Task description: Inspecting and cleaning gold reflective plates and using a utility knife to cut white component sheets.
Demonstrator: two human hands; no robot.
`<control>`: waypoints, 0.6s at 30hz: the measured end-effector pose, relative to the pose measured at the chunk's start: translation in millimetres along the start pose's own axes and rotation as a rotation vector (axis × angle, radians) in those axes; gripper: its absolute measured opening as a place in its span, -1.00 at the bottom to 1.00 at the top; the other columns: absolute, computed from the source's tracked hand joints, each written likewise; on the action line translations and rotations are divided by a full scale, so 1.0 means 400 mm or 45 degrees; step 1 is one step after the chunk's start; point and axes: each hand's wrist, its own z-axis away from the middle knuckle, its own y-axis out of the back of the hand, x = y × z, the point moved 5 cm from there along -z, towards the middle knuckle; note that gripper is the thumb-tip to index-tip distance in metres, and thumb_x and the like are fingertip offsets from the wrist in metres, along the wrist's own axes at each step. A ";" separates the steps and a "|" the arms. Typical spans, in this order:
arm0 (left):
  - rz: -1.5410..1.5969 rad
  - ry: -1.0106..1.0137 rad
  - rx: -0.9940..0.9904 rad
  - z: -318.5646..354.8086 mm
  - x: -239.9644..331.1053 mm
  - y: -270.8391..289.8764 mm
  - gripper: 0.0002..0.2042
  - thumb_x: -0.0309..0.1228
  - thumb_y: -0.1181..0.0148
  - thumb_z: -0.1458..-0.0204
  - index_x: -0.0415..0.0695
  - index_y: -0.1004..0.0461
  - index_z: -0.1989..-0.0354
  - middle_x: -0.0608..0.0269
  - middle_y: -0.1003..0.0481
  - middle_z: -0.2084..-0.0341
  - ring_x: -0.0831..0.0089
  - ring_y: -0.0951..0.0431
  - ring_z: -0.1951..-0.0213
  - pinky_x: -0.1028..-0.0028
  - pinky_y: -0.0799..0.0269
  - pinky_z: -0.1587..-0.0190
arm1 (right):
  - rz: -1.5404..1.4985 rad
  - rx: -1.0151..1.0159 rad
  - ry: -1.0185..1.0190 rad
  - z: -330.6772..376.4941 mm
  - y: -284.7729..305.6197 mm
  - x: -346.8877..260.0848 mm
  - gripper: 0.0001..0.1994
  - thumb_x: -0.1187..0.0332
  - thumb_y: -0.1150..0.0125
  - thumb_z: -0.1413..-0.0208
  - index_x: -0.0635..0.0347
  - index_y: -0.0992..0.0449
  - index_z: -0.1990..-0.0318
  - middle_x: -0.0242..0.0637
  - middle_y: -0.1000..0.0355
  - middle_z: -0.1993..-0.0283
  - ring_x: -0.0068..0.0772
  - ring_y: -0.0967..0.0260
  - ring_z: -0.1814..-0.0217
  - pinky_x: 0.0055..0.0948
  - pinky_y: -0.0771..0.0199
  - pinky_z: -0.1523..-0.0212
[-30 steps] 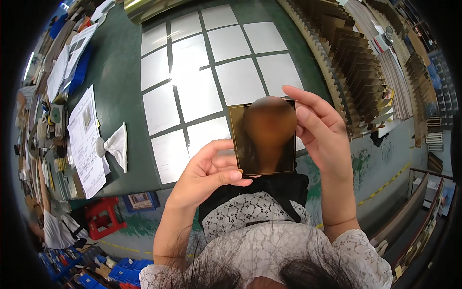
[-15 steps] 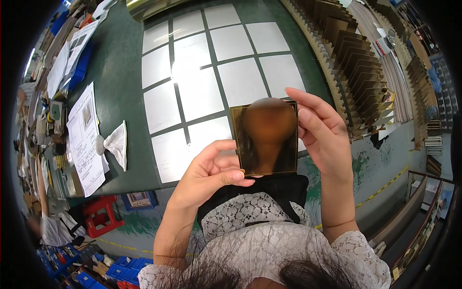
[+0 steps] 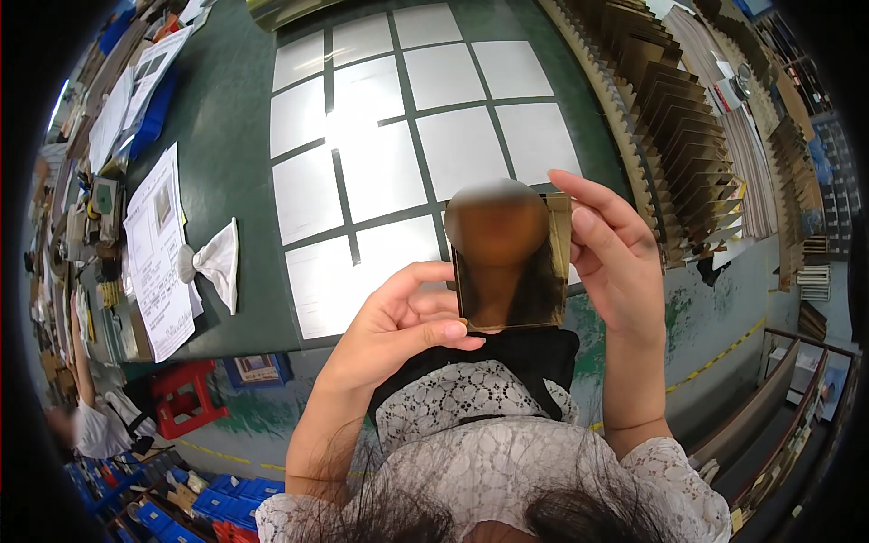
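Note:
Between my hands is a small square mirror-like plate [image 3: 507,294], amber-brown with thin gold edges. Its shiny face is turned up toward me and carries a dark reflection. My left hand [image 3: 403,312] pinches its lower left corner, thumb in front and fingers behind. At the opposite side my right hand [image 3: 615,249] grips the right edge near the top corner between thumb and fingers. The plate is held above the near edge of a green table [image 3: 222,118]. Beyond it, white rectangular sheets [image 3: 367,172] lie in rows on the tabletop.
To the left are printed papers [image 3: 163,253] and a knotted white cloth [image 3: 217,267]. A toothed rack [image 3: 674,118] of upright brown plates runs along the right side. A gold roll [image 3: 299,11] lies at the far edge. On the floor stands a red stool [image 3: 186,398].
The plate has shifted slightly to the right and its tilt has changed a little, so the reflection in it differs. Both hands keep their hold.

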 end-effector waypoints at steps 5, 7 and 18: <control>-0.006 0.002 0.012 0.002 0.006 -0.010 -0.56 -0.72 -0.05 -0.06 -0.20 -0.20 -0.13 0.07 -0.49 0.24 0.36 -0.54 0.16 0.21 -0.52 0.01 | 0.017 -0.019 -0.058 0.001 0.008 0.009 -0.70 0.45 0.01 -0.24 0.30 -0.39 -0.10 -0.46 -0.43 0.14 -0.76 -0.32 0.20 -0.67 -0.38 0.15; -0.016 0.014 0.024 0.002 0.006 -0.011 -0.56 -0.72 -0.04 -0.06 -0.21 -0.20 -0.13 0.03 -0.49 0.21 0.34 -0.54 0.14 0.22 -0.52 0.01 | -0.004 -0.019 -0.062 0.004 0.004 0.008 -0.71 0.43 0.01 -0.24 0.30 -0.40 -0.08 -0.49 -0.42 0.20 -0.78 -0.33 0.24 -0.70 -0.40 0.22; -0.050 -0.012 -0.003 0.002 0.009 -0.007 -0.59 -0.52 -0.03 -0.14 -0.32 -0.16 -0.16 -0.01 -0.44 0.07 0.33 -0.52 0.07 0.25 -0.54 0.10 | 0.065 -0.017 -0.140 0.004 0.005 0.030 -0.71 0.40 0.05 -0.27 0.32 -0.40 -0.08 -0.39 -0.47 0.17 -0.73 -0.38 0.25 -0.71 -0.41 0.29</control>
